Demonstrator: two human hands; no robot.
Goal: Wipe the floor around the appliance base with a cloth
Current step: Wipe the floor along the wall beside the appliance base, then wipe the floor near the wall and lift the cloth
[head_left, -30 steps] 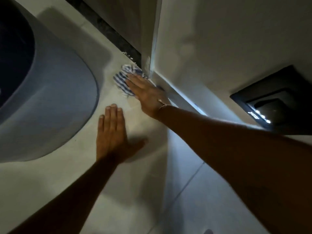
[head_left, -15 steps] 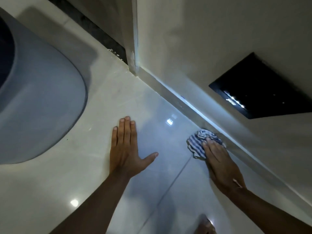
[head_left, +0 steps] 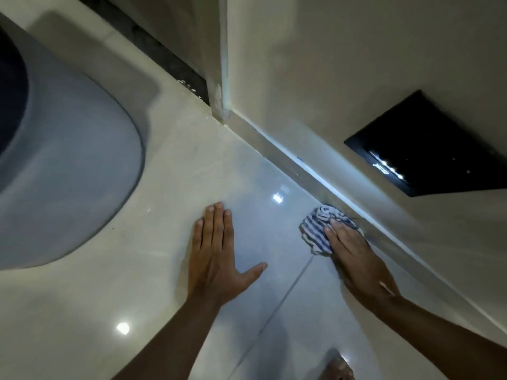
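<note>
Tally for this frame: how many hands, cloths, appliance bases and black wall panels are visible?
Hands: 2 (left hand, right hand)
Striped cloth: 1
Grey appliance base: 1
Black wall panel: 1
Total: 5

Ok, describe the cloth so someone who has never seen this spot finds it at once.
Start at the pale wall with the black panel and drop to the skirting where it meets the glossy floor. A bunched cloth lies there under the right hand. It alone is striped, blue and white among plain surfaces.
</note>
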